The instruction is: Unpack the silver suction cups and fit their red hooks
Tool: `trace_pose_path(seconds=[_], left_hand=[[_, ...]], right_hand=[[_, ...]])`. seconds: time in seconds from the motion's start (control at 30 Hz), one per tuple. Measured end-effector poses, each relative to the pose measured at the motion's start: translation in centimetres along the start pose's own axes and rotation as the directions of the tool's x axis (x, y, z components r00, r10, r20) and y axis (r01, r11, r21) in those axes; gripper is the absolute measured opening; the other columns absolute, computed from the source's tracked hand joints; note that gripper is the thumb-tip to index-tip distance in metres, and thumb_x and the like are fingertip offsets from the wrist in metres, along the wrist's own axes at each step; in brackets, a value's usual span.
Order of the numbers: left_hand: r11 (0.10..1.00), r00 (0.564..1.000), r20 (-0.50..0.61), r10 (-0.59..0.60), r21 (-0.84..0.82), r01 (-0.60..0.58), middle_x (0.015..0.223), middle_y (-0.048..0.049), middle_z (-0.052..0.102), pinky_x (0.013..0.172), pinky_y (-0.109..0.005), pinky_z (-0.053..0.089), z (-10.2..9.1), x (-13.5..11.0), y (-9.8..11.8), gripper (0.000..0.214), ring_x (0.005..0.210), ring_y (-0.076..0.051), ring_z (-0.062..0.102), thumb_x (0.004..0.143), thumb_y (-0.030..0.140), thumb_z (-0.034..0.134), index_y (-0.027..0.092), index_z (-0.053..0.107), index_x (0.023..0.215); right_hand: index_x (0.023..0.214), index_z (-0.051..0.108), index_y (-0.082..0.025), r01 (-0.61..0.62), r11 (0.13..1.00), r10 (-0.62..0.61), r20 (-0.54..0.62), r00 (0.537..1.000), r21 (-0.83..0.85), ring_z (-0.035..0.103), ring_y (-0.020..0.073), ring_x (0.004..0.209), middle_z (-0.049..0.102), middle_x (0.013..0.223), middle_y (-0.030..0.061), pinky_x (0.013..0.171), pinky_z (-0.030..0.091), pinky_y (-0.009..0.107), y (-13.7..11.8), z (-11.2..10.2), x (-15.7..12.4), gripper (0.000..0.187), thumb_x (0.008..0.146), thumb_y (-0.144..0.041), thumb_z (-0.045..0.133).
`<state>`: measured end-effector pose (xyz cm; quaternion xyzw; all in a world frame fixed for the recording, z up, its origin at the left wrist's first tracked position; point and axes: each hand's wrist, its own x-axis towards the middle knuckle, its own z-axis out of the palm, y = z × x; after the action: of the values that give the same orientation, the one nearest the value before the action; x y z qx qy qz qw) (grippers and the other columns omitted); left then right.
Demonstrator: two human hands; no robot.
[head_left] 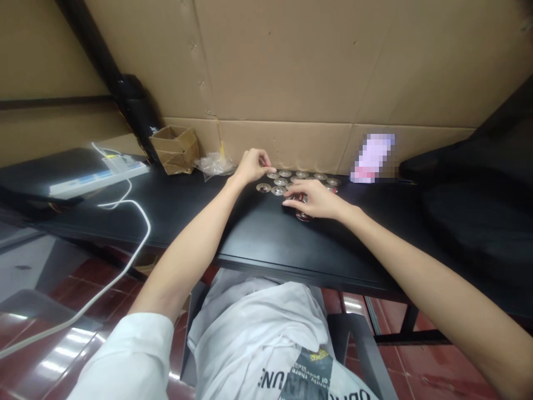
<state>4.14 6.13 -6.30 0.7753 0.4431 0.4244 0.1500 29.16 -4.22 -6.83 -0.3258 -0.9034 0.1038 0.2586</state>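
Note:
Several round silver metal discs (278, 190) with raised centres lie in rows on the black table, close to the cardboard wall. My left hand (252, 166) is at the left end of the rows, thumb and fingertips pinched together. Something small and red shows at those fingertips; its kind is too small to make out. Over the front right discs is my right hand (313, 200), its thumb and curved fingers apart, with discs partly hidden under it. A disc with a reddish tint (303, 217) peeks out below the palm.
Left of the discs are a clear plastic bag (215, 165) and an open cardboard box (177, 150). Farther left lies a white power strip (100, 176) with a white cable (144, 214). A blurred-out phone-like screen (372, 158) leans at the right, near a black bag-like shape (470, 205).

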Motion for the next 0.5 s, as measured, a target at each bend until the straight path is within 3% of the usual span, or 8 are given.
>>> trace_pose_path(seconds=[0.13, 0.27, 0.4, 0.5], left_hand=[[0.997, 0.998, 0.043, 0.047, -0.070, -0.044, 0.079, -0.0084, 0.079, 0.080, -0.036, 0.058, 0.2, 0.0, 0.5, 0.023, 0.077, -0.021, 0.071, 0.070, 0.030, 0.095, 0.016, 0.081, 0.082], [0.980, 0.992, 0.064, 0.107, -0.174, -0.095, 0.085, -0.0106, 0.082, 0.078, -0.035, 0.058, 0.9, 0.1, 1.2, 0.020, 0.076, -0.020, 0.072, 0.076, 0.027, 0.091, 0.015, 0.086, 0.091], [0.946, 0.975, 0.048, 0.219, -0.257, -0.199, 0.091, -0.0096, 0.083, 0.078, -0.033, 0.058, 2.1, -0.1, 2.5, 0.018, 0.079, -0.019, 0.073, 0.082, 0.028, 0.087, 0.016, 0.086, 0.095], [0.920, 0.960, 0.026, 0.280, -0.293, -0.261, 0.091, -0.0083, 0.082, 0.079, -0.031, 0.057, 2.8, -0.5, 3.8, 0.020, 0.081, -0.018, 0.073, 0.085, 0.032, 0.085, 0.015, 0.083, 0.095]], right_hand=[[0.096, 0.082, -0.021, -0.202, 0.979, 0.202, -0.190, 0.961, 0.020, 0.074, 0.0310, 0.086, 0.080, 0.088, 0.0104, 0.089, 0.054, 0.044, -0.6, 0.0, 0.1, 0.047, 0.104, -0.060, 0.058], [0.090, 0.079, -0.022, -0.358, 0.896, 0.437, -0.377, 0.817, 0.264, 0.079, 0.0347, 0.084, 0.079, 0.080, 0.0097, 0.081, 0.060, 0.044, -0.1, 0.0, 0.3, 0.050, 0.100, -0.067, 0.062], [0.088, 0.075, -0.021, -0.335, 0.753, 0.591, -0.358, 0.723, 0.567, 0.082, 0.0333, 0.086, 0.080, 0.090, 0.0126, 0.081, 0.065, 0.045, 0.3, 0.1, 0.6, 0.040, 0.094, -0.060, 0.073], [0.089, 0.071, -0.020, -0.296, 0.627, 0.647, -0.271, 0.713, 0.720, 0.083, 0.0289, 0.089, 0.079, 0.090, 0.0117, 0.090, 0.066, 0.044, -0.2, -0.1, 0.8, 0.031, 0.097, -0.050, 0.073]])
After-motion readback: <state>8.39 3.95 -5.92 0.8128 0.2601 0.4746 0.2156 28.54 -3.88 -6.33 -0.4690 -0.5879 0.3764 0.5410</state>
